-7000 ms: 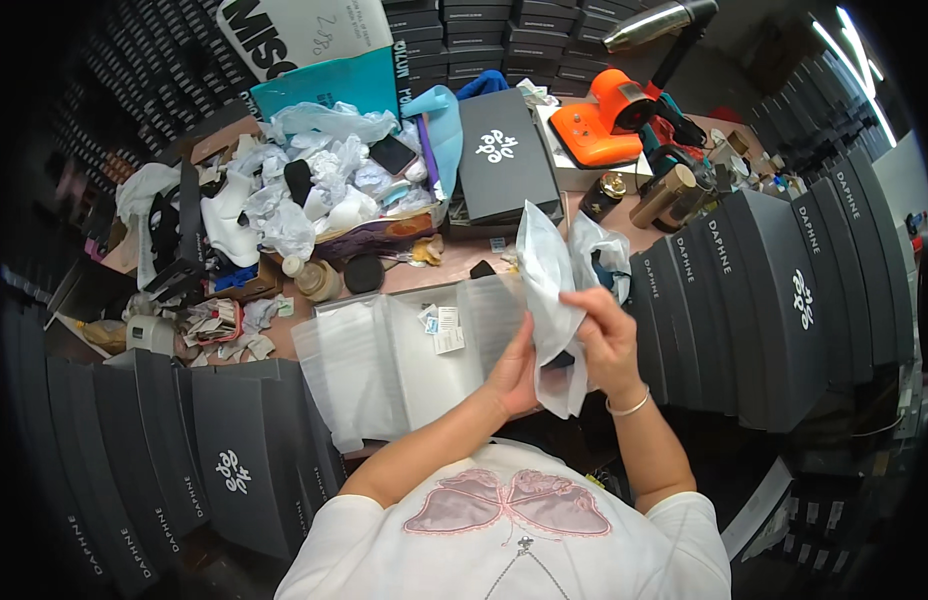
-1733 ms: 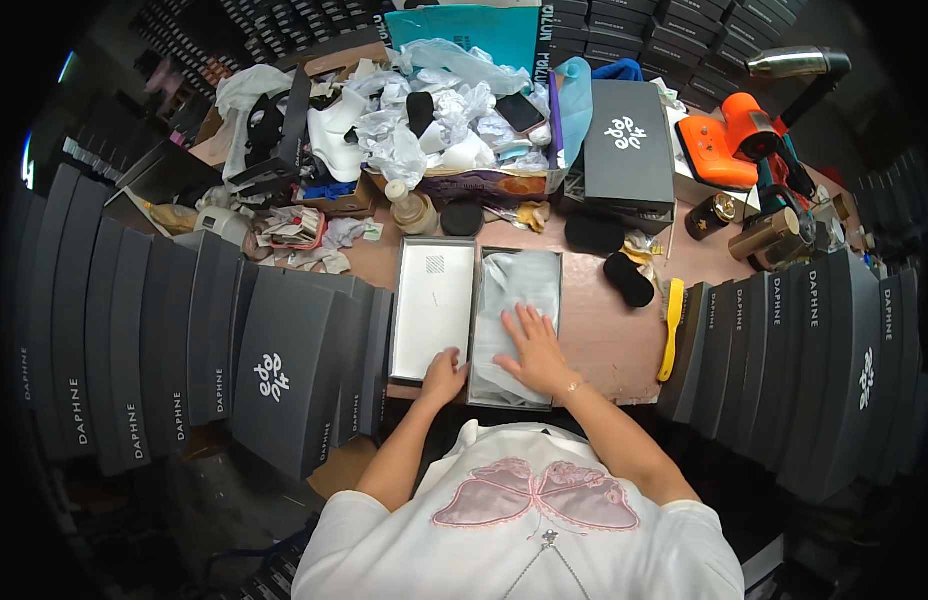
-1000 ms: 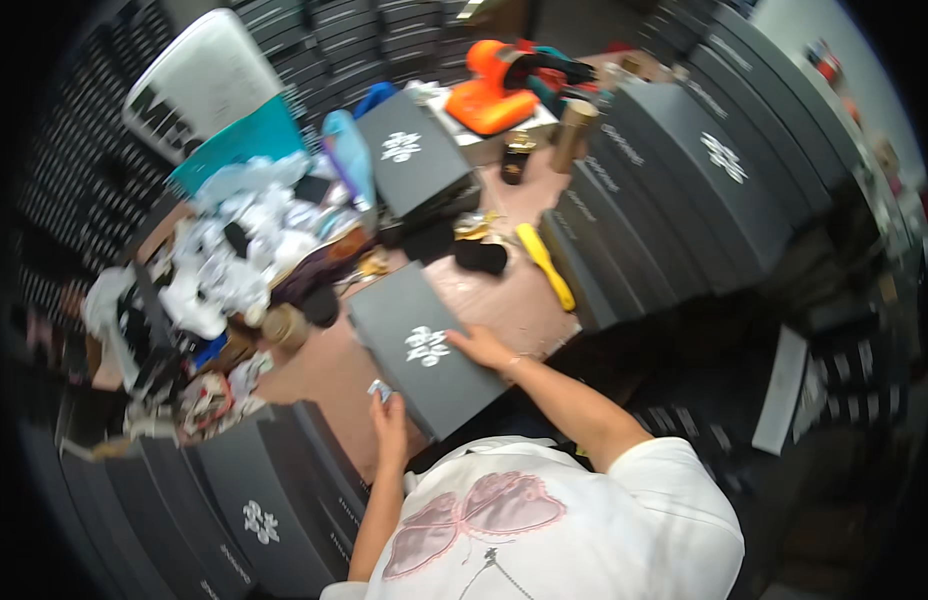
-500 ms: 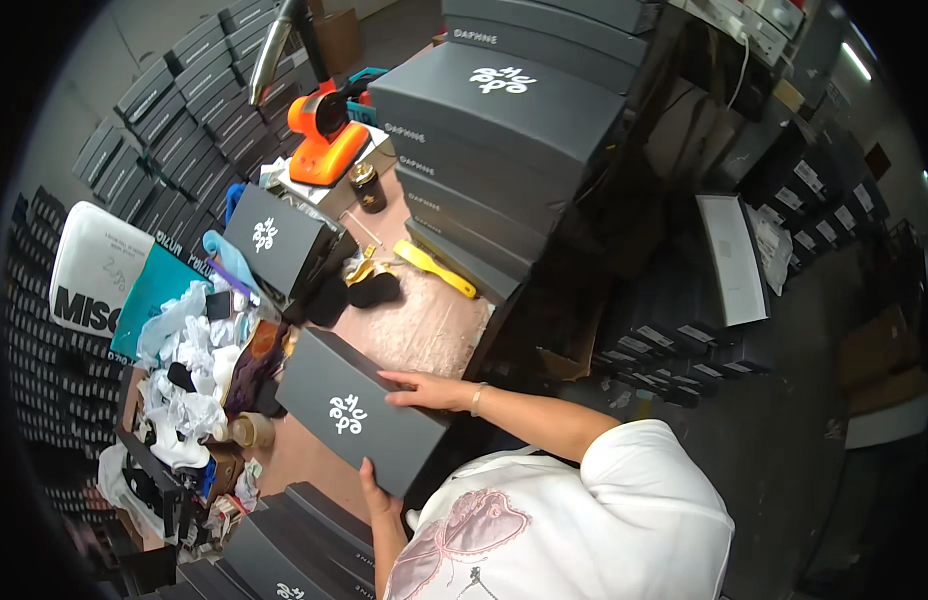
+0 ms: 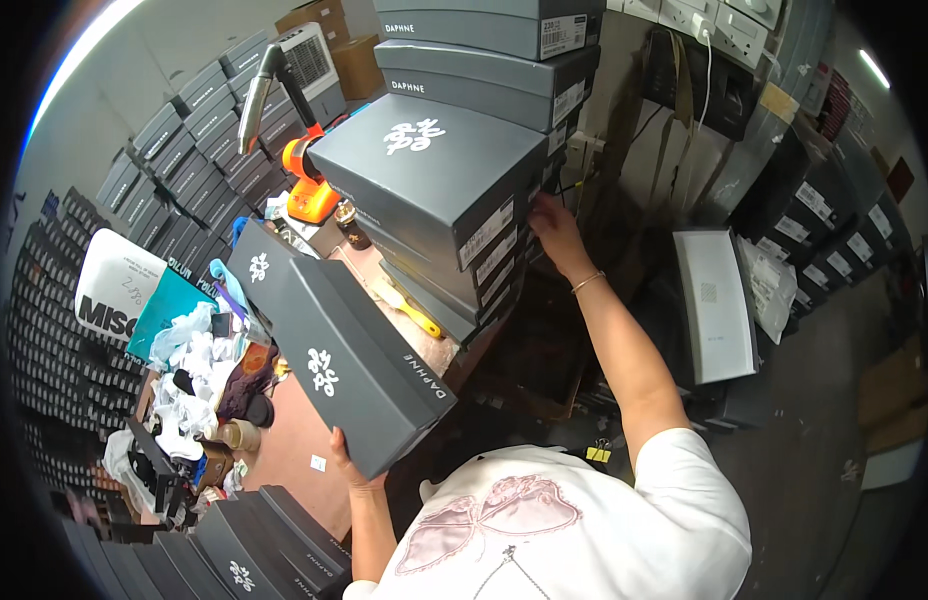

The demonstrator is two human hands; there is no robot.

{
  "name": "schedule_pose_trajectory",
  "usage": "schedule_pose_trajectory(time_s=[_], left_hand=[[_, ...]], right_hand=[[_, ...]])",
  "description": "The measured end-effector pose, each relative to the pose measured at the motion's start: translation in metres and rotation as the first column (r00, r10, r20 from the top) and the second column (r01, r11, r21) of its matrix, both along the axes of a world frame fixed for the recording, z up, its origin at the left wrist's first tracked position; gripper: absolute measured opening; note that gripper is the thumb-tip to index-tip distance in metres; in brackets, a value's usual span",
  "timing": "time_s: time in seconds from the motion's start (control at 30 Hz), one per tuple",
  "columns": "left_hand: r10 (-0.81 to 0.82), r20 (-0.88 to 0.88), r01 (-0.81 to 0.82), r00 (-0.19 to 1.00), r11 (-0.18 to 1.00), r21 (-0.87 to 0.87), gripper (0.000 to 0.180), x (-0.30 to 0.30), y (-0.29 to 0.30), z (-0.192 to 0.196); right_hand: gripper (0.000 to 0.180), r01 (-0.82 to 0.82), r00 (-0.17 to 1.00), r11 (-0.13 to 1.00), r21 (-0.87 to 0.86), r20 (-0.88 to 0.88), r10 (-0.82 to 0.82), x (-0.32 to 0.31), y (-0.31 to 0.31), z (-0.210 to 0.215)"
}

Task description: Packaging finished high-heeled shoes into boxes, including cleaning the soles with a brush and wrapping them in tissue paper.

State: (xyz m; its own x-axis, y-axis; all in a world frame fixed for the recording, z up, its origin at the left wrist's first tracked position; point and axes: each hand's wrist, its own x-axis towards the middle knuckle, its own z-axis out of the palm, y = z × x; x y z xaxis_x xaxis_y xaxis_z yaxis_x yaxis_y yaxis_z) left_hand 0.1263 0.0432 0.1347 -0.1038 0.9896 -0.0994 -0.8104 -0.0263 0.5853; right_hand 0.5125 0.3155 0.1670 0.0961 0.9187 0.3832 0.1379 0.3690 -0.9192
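Note:
My left hand [image 5: 346, 467] grips the near end of a closed dark grey shoe box [image 5: 354, 365] with a white emblem on its lid, held lifted above the brown worktable [image 5: 299, 455]. My right hand [image 5: 554, 228] reaches out to the right side of a tall stack of matching grey boxes [image 5: 454, 190], fingers touching the edge of the stack near its white labels. A thin bracelet sits on that wrist.
Another grey box [image 5: 259, 275] lies on the table beyond the held one, next to an orange tool [image 5: 309, 185] and a yellow item [image 5: 416, 312]. White bags and clutter [image 5: 189, 370] cover the table's left. Boxes line the walls. A white flat box [image 5: 717, 305] sits on the floor at right.
The box was closed, then lifted off the table in my left hand. My right hand left its lid and reached to the stack as my view swung right.

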Motion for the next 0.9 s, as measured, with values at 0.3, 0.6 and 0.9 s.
schedule_pose_trajectory(time_s=[0.3, 0.6, 0.9], left_hand=[[0.07, -0.051, -0.076, 0.996, 0.989, -0.125, 0.057, 0.037, -0.01, -0.012], [0.094, -0.084, -0.104, 0.992, 0.987, -0.12, 0.056, 0.041, 0.007, 0.003], [0.121, -0.145, -0.135, 0.982, 0.987, -0.092, 0.052, 0.031, 0.004, 0.015]], right_hand=[[0.037, -0.34, 0.929, 0.931, -0.133, -0.205, 0.31, 0.013, 0.008, 0.0], [0.037, 0.069, 0.951, 0.953, 0.296, 0.268, -0.152, -0.014, -0.039, 0.005], [0.032, -0.476, 0.559, 0.851, -0.223, -0.823, 0.097, -0.027, -0.063, -0.003]])
